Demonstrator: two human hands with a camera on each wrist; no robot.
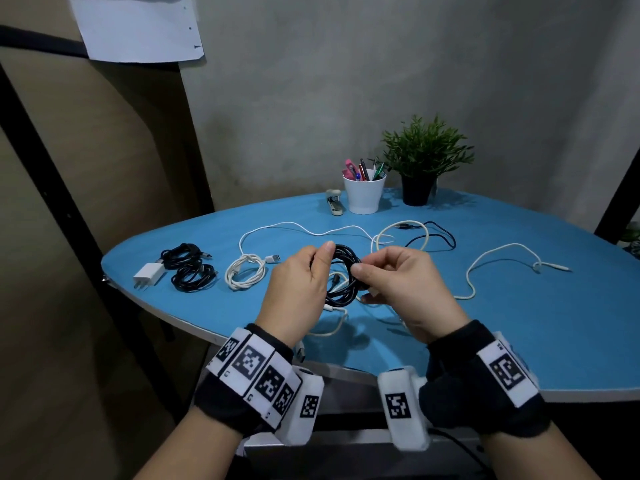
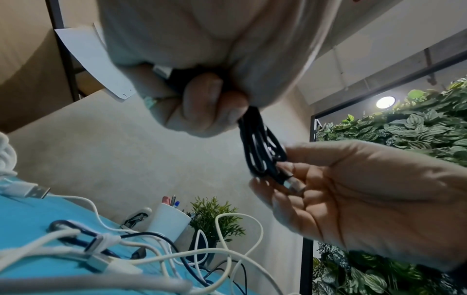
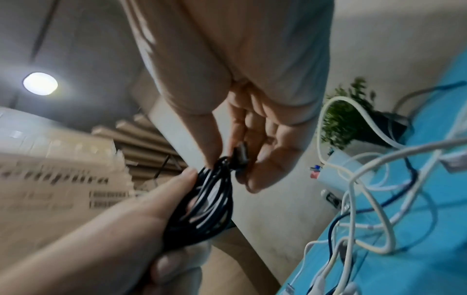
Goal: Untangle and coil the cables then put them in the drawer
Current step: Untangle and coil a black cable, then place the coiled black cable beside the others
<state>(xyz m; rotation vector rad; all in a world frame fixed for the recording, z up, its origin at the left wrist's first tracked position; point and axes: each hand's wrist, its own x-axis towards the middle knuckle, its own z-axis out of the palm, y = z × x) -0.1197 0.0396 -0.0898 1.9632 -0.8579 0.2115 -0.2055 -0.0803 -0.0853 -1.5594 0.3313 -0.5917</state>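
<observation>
Hands: the left hand (image 1: 298,292) grips one side of a coiled black cable (image 1: 341,275) above the blue table (image 1: 519,323); the right hand (image 1: 398,285) pinches the coil's opposite side, its metal plug (image 2: 293,182) lying across the fingers.
Writing: square black-and-white marker tags ring both wristbands (image 1: 256,372); blurred lettering on a wall in the right wrist view cannot be read; the paper sheet (image 1: 138,26) pinned above shows no legible text.
Finished coils: two black bundles (image 1: 188,268) and a white bundle (image 1: 246,271) lie on the table's left side, beside a white wall charger (image 1: 149,276).
Still loose: white cables (image 1: 346,232) and a thin dark cable (image 1: 436,237) sprawl across the table behind and to the right of the hands.
Hidden: a white cable under the hands is partly covered; the left-hand fingers are mostly behind the coil in the head view; a dark shelf below the table edge is cut off.
Surroundings: a white cup of pens (image 1: 363,192), a stapler (image 1: 335,201) and a potted plant (image 1: 420,161) stand at the far edge, near a grey wall.
</observation>
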